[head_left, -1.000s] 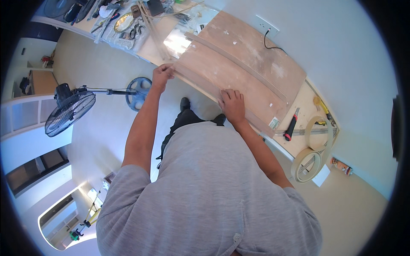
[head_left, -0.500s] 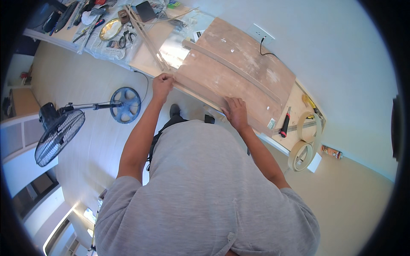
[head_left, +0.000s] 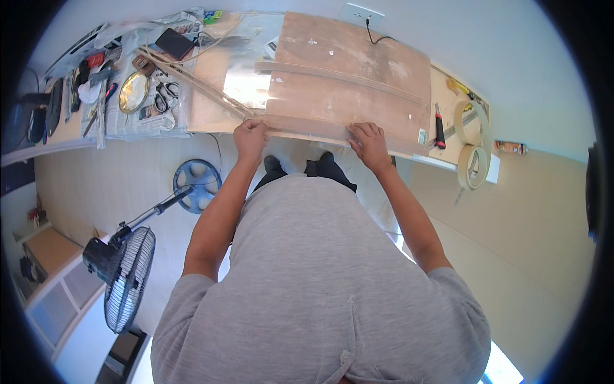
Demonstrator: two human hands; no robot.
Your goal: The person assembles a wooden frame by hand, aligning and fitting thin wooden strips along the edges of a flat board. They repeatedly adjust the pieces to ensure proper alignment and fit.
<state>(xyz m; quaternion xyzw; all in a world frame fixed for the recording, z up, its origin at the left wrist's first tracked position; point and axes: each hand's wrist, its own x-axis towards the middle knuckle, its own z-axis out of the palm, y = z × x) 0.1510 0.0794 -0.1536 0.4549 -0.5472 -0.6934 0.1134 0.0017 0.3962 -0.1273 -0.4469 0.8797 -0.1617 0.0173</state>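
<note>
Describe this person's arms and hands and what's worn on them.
The grey, faintly streaked shirt has loose short sleeves ending near the elbows; the forearms are bare. Left hand and right hand are ungloved, with no watch visible. Rings are too small to judge.

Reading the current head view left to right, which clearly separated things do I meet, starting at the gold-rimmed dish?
Gold-rimmed dish, scissors, left hand, right hand, red-and-black knife, lower cream roll, orange tube.
</note>
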